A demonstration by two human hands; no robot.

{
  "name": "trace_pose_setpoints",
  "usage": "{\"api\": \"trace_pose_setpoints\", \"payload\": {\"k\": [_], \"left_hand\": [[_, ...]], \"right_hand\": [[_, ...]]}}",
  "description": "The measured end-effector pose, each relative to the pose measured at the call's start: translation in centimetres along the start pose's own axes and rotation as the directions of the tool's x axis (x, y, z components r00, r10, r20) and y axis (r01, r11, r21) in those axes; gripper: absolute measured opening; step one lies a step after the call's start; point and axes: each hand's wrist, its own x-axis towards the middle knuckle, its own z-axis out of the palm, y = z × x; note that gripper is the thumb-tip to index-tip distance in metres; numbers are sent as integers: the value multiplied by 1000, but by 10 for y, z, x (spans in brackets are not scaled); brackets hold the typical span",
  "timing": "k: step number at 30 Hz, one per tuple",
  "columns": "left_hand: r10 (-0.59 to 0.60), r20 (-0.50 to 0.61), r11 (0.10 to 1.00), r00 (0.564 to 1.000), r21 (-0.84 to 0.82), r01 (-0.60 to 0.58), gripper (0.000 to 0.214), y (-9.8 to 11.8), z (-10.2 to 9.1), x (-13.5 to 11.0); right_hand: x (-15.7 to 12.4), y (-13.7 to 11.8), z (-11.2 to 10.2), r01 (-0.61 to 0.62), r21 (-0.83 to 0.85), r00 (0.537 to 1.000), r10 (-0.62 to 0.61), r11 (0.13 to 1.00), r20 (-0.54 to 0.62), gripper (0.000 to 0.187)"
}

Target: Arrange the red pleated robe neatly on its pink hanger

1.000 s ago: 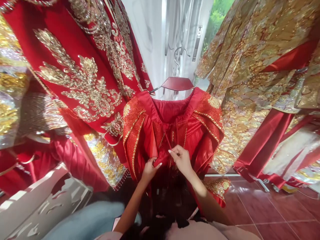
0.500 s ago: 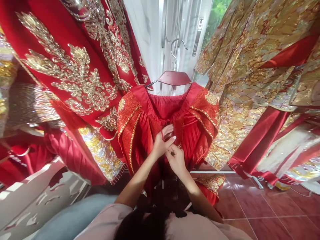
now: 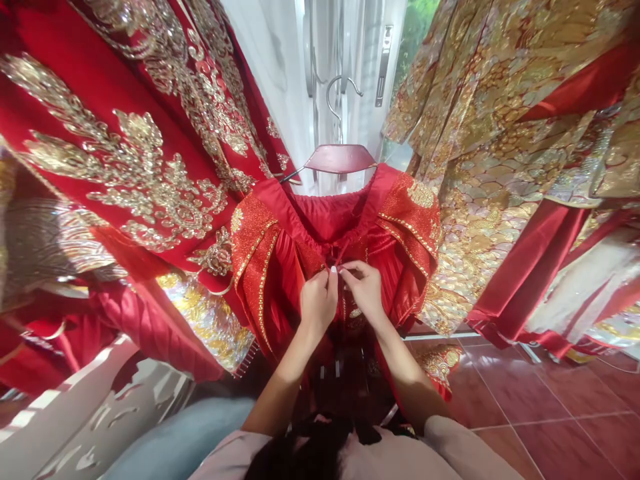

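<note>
A red pleated skirt [image 3: 395, 247] with gold-trimmed panels hangs from a dark red hanger [image 3: 340, 159] in front of me. My left hand [image 3: 319, 301] and my right hand [image 3: 365, 291] meet at the middle of its waistband. Both pinch a thin red drawstring [image 3: 339, 257] there, fingertips almost touching. The string's ends are hidden under my fingers.
Red robes with heavy gold embroidery [image 3: 145, 160] hang at the left, gold-scaled garments [image 3: 500, 167] at the right. A white window frame with a handle [image 3: 383, 67] stands behind the hanger. Red floor tiles [image 3: 540, 413] lie at lower right, a white carved panel [image 3: 75, 427] at lower left.
My hands went from the lower skirt front up to the waistband. They now sit side by side, pinching the string at its knot point.
</note>
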Motion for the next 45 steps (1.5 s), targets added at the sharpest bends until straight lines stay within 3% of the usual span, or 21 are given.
{"api": "trace_pose_setpoints", "payload": {"k": [2, 5, 6, 8, 12, 16, 19, 22, 25, 28, 31, 33, 36, 38, 40, 42, 43, 45], "left_hand": [[7, 13, 998, 1000, 56, -7, 42, -1, -5, 0], [-3, 102, 998, 995, -56, 9, 41, -8, -10, 4], [1, 132, 995, 991, -101, 13, 40, -11, -12, 5], [8, 178, 983, 984, -183, 25, 38, -17, -14, 7], [33, 272, 951, 962, -305, 53, 42, -19, -20, 12], [125, 244, 984, 962, -157, -88, 45, -6, -35, 23], [221, 227, 975, 949, -62, -212, 40, 8, -53, 35], [290, 157, 957, 944, -58, -284, 22, 24, -73, 49], [324, 62, 936, 944, -163, -311, 13, 39, -94, 70], [356, -64, 903, 932, -233, -361, 15, 43, -114, 101], [364, -214, 871, 906, -265, -413, 22, 33, -126, 132], [339, -265, 860, 902, -300, -412, 26, 24, -129, 143], [253, -211, 828, 944, -457, -324, 29, 17, -129, 140], [238, -45, 790, 970, -572, -220, 29, 16, -130, 130], [293, 155, 817, 943, -554, -163, 25, 17, -136, 120], [329, 224, 903, 918, -358, -236, 18, 18, -141, 111], [341, 175, 930, 924, -209, -303, 14, 18, -142, 108], [394, -30, 915, 919, 114, -388, 9, 18, -140, 105]], "right_hand": [[7, -11, 7, -107, 300, 987, 65, 948, 147, 16], [4, -26, 15, -303, 606, 929, 85, 735, 360, 29], [0, -29, 17, -324, 642, 924, 88, 695, 371, 33], [-6, -30, 22, -274, 643, 950, 97, 715, 296, 38], [-12, -22, 31, -105, 548, 994, 77, 830, 74, 33], [-15, -13, 32, 12, 493, 998, 22, 870, -63, 36], [-20, -11, 23, 133, 263, 983, -95, 956, -155, 41], [-18, -24, 5, 209, 42, 970, -202, 977, -134, 43], [3, -52, -25, 278, 81, 958, -270, 957, -92, 42], [41, -73, -59, 379, 159, 924, -362, 912, -126, 37], [77, -70, -84, 397, 188, 913, -366, 898, -179, 30], [92, -61, -89, 395, 206, 914, -360, 896, -188, 25], [99, -56, -77, 486, 188, 873, -465, 853, -145, 30], [95, -62, -60, 582, 112, 813, -572, 805, -108, 42], [90, -71, -42, 661, -40, 744, -661, 750, -102, 51], [87, -79, -28, 678, -276, 688, -720, 681, -88, 51], [87, -80, -22, 656, -402, 673, -736, 638, -70, 48], [89, -79, -15, 567, -619, 679, -734, 544, -23, 41]]}}
